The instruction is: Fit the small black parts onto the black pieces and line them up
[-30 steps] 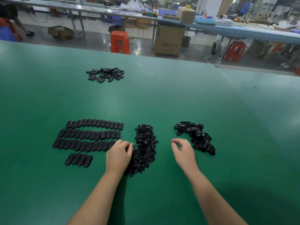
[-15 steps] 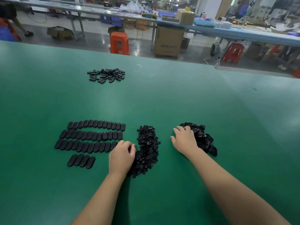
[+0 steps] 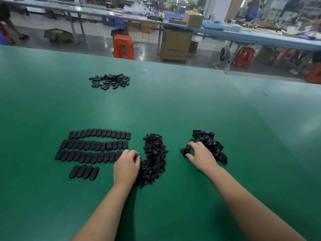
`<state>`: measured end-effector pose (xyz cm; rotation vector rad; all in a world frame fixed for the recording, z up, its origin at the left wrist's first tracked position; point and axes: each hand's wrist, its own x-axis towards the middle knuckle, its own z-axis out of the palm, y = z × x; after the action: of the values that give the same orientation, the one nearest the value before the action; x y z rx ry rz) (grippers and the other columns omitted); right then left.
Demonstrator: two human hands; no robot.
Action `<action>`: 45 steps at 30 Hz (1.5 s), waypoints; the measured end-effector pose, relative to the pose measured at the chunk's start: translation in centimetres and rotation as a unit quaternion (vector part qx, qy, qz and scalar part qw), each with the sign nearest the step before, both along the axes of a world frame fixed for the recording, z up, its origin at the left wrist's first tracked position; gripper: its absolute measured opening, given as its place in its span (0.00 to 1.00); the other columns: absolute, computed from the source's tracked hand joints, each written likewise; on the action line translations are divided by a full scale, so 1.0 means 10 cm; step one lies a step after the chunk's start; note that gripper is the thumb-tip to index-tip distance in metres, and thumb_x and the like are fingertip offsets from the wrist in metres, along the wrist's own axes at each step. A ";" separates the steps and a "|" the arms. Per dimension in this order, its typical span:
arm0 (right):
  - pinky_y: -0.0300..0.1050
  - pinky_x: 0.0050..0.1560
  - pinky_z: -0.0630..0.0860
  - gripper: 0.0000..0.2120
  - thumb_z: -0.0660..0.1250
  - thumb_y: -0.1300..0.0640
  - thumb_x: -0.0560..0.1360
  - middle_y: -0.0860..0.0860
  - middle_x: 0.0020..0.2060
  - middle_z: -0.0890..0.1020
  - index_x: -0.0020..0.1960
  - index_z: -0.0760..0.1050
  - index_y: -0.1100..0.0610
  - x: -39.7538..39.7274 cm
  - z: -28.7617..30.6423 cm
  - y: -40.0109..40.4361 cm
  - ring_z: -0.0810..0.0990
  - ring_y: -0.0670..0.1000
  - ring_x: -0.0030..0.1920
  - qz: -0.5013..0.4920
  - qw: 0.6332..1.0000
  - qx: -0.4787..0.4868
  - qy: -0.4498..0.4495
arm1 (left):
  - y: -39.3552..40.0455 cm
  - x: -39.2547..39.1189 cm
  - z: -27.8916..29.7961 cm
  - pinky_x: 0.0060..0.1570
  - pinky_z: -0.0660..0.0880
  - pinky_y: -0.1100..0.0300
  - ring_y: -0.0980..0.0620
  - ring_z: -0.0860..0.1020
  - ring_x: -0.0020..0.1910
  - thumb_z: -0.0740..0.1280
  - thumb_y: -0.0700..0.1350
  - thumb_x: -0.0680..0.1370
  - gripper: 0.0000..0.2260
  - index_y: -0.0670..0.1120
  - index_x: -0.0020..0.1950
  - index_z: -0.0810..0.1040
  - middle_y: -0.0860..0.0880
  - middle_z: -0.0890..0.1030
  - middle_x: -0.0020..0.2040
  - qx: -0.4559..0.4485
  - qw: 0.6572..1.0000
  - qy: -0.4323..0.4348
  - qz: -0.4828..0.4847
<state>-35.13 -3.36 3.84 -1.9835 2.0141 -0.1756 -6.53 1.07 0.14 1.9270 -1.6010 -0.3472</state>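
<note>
**Head view: assembly part done, two stock heaps left**

Progress. Finished oval black pieces lie side by side in four rows (image 3: 93, 150) on the green bench (image 3: 173, 105), left of the person. By my count the top row holds about twelve, the second about thirteen, the third about twelve, and the short front row (image 3: 84, 172) exactly four, roughly forty-one in all. The upper counts are approximate, as the pieces touch and blur together. Whether each carries its small part cannot be told from this view.

Remaining stock. One heap of small black parts (image 3: 153, 159) lies in the middle, too many and too fine to count. One heap of unassembled black pieces (image 3: 210, 145) lies to the right, also uncountable. A third, looser scatter of oval pieces (image 3: 110, 81) sits well apart toward the far side; its role is unclear. In my judgement a good deal of work is left.

Hands. Two are in view. The left hand (image 3: 126, 166) rests at the near edge of the small-parts heap, fingers curled; whether its grip holds a part is hidden. The right hand (image 3: 201, 157) is at the left edge of the pieces heap, fingers and thumb curled round a black piece (image 3: 185, 152), apparently picking it up.
</note>
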 end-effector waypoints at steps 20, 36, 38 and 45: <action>0.44 0.37 0.77 0.06 0.72 0.60 0.76 0.49 0.40 0.80 0.53 0.80 0.57 -0.01 0.10 0.02 0.78 0.48 0.37 -0.156 0.948 0.013 -0.275 | 0.03 -0.02 0.04 0.34 0.75 0.56 0.57 0.75 0.35 0.64 0.45 0.82 0.04 0.50 0.47 0.74 0.56 0.76 0.41 -0.022 1.000 0.010 -0.006; 0.42 0.42 0.84 0.07 0.63 0.65 0.83 0.55 0.45 0.88 0.55 0.78 0.58 0.56 -0.09 0.74 0.88 0.54 0.45 -0.209 0.769 0.001 -0.604 | 0.04 0.01 0.01 0.50 0.77 0.60 0.52 0.81 0.49 0.69 0.40 0.79 0.11 0.43 0.61 0.82 0.49 0.84 0.55 -0.032 0.996 0.086 -0.010; 0.43 0.42 0.84 0.07 0.63 0.64 0.83 0.54 0.47 0.87 0.54 0.78 0.56 0.61 -0.15 0.76 0.88 0.53 0.45 -0.201 0.789 -0.025 -0.579 | 0.03 0.02 0.01 0.43 0.78 0.59 0.52 0.81 0.39 0.69 0.41 0.79 0.13 0.44 0.64 0.81 0.50 0.84 0.56 -0.024 0.994 0.107 0.003; 0.41 0.43 0.83 0.09 0.64 0.62 0.82 0.47 0.44 0.87 0.51 0.79 0.50 0.68 -0.27 0.83 0.87 0.48 0.41 -0.164 0.852 -0.078 -0.491 | 0.01 0.04 -0.02 0.31 0.72 0.65 0.59 0.73 0.26 0.69 0.40 0.79 0.15 0.47 0.67 0.80 0.53 0.84 0.54 -0.009 0.992 0.125 0.009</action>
<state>-28.28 4.94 1.16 -1.1481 1.5905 -1.1879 -6.16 1.13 -0.02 1.8040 -1.4172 -0.5425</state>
